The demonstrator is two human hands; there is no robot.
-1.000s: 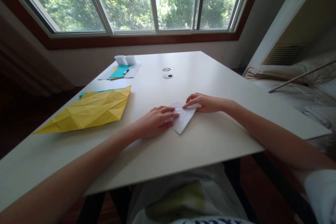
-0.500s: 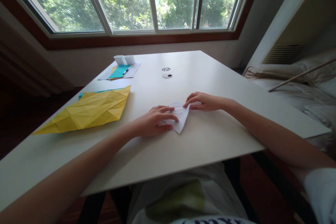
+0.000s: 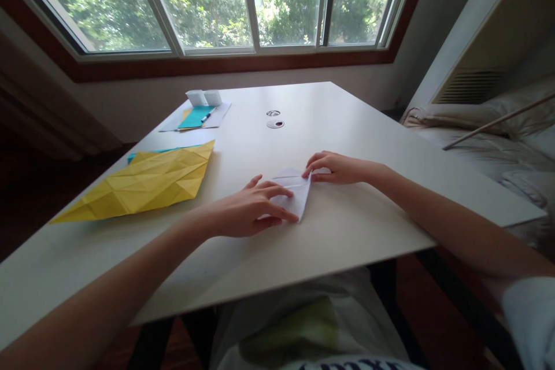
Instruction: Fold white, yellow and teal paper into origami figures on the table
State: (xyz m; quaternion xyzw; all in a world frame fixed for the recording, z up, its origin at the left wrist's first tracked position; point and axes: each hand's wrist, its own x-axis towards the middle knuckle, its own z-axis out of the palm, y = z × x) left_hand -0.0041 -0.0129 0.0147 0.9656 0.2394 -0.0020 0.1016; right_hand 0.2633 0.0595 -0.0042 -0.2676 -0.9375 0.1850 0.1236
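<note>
A small folded sheet of white paper [image 3: 297, 199] lies on the white table in front of me, with crease lines across its upper part. My left hand [image 3: 249, 208] rests over its left side, fingers spread, thumb at the near corner and a fingertip on the middle. At the right corner, my right hand [image 3: 332, 167] pinches the paper's edge between thumb and fingers. Part of the paper's left side is hidden under my left hand.
To the left lies a large creased yellow paper [image 3: 143, 182] over a blue one [image 3: 134, 157]. Farther back are white paper, a teal sheet [image 3: 195, 117], a pen [image 3: 207, 116] and two small white containers [image 3: 203, 97]. Two round inserts [image 3: 274, 124] sit in the table [image 3: 368, 214].
My left hand has shifted toward the near corner of the white paper, its thumb now on that corner and its fingers more spread. My right hand keeps its pinch at the right corner.
</note>
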